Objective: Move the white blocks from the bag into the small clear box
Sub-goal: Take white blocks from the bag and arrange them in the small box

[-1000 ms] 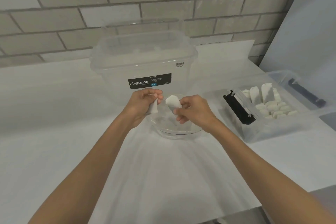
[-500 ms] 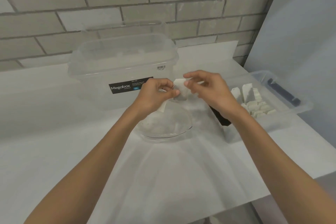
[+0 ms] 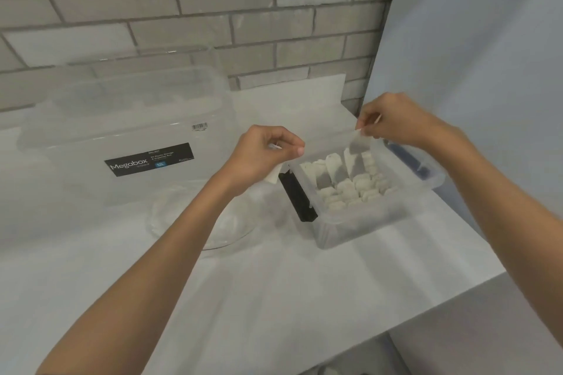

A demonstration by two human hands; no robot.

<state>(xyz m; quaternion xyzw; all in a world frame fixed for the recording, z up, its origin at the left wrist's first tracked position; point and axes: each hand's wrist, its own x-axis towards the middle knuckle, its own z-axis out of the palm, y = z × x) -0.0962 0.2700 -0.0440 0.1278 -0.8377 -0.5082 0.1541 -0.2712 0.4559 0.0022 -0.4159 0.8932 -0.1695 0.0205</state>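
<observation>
My left hand (image 3: pixel 268 158) grips a white block (image 3: pixel 273 176), whose corner pokes out under the palm, just left of the small clear box (image 3: pixel 350 231). Over the box's far side, my right hand (image 3: pixel 393 122) pinches another white block (image 3: pixel 361 143) by its top. Several white blocks (image 3: pixel 350 189) lie piled inside the box. The clear bag (image 3: pixel 198 222) sits slumped on the table below my left forearm; whether anything is inside it I cannot tell.
A large clear lidded Megabox container (image 3: pixel 131 131) stands behind the bag against the brick wall. The small box has a black latch (image 3: pixel 297 195) on its left and a blue one (image 3: pixel 408 158) on its right. The table edge (image 3: pixel 457 292) runs close at the right.
Both hands have moved right, away from the bag's mouth. The right hand has carried its block over the small box, and the left has followed to the box's left side.
</observation>
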